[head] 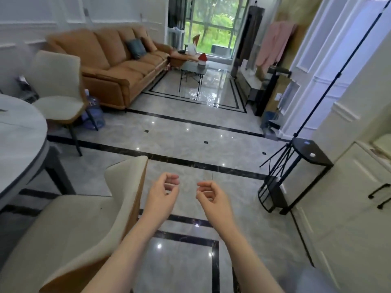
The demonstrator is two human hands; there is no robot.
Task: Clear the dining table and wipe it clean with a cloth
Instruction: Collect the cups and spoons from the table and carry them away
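over the tiled floor (179,132), the left hand (163,193) and right hand (211,195) hang loosely curled, each grip narrow and holding nothing, probably between steps, while the round tabletop (19,132) sits far left, no cloth visible.

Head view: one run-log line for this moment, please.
left hand: loosely curled, empty | right hand: same | dining table: far left, untouched | cloth: unseen

Round dining table (19,132) (left edge), pale marbled top
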